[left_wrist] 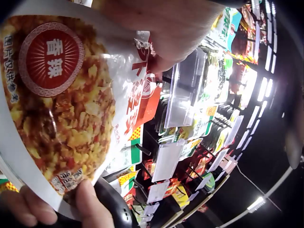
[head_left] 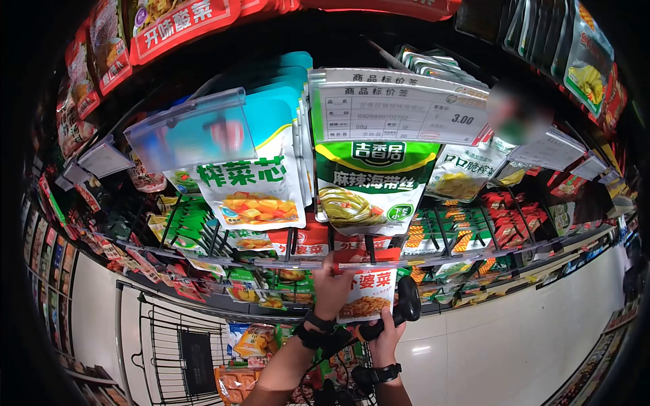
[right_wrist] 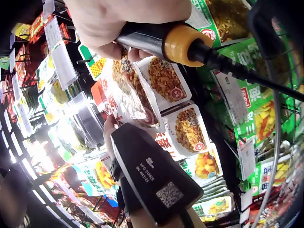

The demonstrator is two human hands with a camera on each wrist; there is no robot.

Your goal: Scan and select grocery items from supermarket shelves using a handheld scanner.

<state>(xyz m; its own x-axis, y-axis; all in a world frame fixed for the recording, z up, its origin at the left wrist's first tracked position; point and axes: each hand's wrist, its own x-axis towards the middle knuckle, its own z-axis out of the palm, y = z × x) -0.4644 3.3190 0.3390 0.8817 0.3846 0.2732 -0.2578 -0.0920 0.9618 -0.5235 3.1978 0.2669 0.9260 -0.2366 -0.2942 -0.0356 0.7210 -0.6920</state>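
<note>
Packet [head_left: 369,304] held upright, mid-air | right hand [head_left: 386,338] pinches its bottom while clutching a corded black tool [right_wrist: 142,39] | left hand [head_left: 332,291] grips its top | I judge that doubled-up right grip could slip, dropping a corner | rack rail [head_left: 474,256], near its top, could snag it if I pull up

The left grip [head_left: 330,291] partly hides the packet [head_left: 371,306] and its lettering; one tag [head_left: 188,132] is blurred; the cart [head_left: 196,362] runs off the head view's bottom; the right wrist view's top edge cuts the right grip [right_wrist: 126,16].
</note>
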